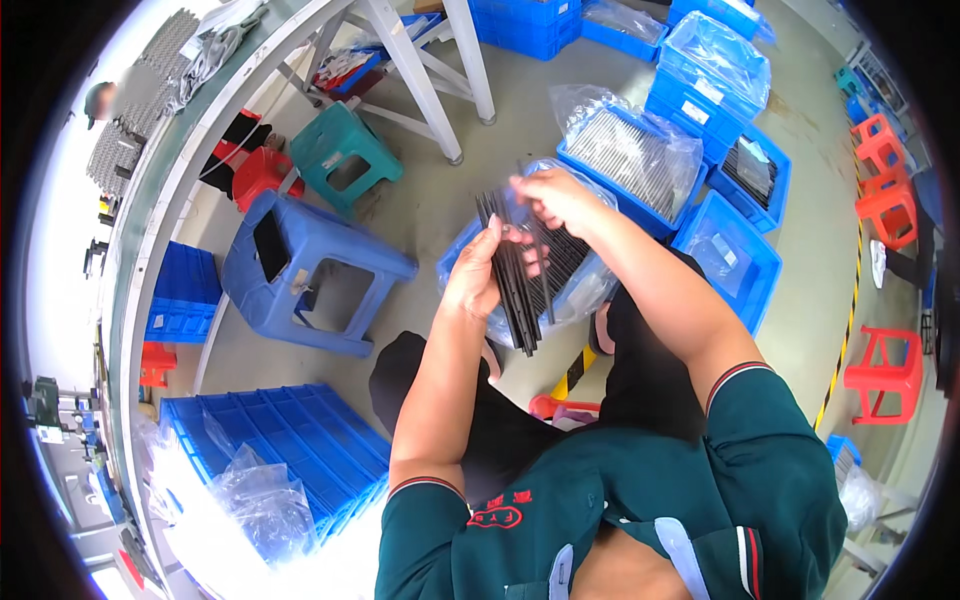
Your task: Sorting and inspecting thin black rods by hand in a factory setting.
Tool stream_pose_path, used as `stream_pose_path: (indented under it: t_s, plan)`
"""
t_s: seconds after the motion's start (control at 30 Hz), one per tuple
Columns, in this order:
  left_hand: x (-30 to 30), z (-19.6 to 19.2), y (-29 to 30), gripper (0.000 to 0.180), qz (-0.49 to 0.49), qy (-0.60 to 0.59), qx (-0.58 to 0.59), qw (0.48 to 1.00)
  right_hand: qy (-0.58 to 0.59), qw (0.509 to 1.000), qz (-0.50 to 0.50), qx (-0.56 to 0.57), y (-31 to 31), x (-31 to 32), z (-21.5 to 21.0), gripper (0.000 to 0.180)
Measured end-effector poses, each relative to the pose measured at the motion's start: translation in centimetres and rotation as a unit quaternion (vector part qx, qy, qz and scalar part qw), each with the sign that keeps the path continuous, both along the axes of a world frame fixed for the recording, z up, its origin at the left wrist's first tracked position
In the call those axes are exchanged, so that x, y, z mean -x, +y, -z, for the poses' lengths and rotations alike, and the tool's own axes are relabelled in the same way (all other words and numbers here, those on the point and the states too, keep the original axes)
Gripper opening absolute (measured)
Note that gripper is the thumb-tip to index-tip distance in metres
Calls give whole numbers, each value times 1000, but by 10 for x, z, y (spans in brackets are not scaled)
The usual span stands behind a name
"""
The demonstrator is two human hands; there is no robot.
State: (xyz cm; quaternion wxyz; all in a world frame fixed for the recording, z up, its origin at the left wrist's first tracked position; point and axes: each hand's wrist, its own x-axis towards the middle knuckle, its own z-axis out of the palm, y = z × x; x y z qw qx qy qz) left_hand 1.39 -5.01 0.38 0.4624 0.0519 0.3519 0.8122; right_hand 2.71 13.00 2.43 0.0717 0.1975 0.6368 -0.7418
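My left hand (476, 272) is wrapped round a bundle of thin black rods (514, 300), held upright and slightly tilted in front of me. One rod (547, 288) stands apart at the bundle's right side, near the left fingertips. Close to the bundle's upper end, my right hand (562, 202) has its fingers curled together; motion smears the fingertips, and what they hold cannot be made out. Below both hands, a blue crate (452, 262) lined with clear plastic (594, 290) holds more dark rods (566, 262).
Beyond it, a blue crate (648, 218) of grey rods sits under plastic film, with stacked blue crates (690, 105) behind. An open blue crate (755, 295) is at right. Blue stool (330, 262) with a phone (270, 245), green stool (345, 150) and blue crates (290, 440) lie left.
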Motion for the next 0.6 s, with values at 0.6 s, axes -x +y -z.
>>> stream_pose_path:
  t_s: [0.6]
  plan:
    - [15, -31, -11, 27, -182, 9, 25, 983, 34, 944, 33, 327, -14, 55, -8, 19]
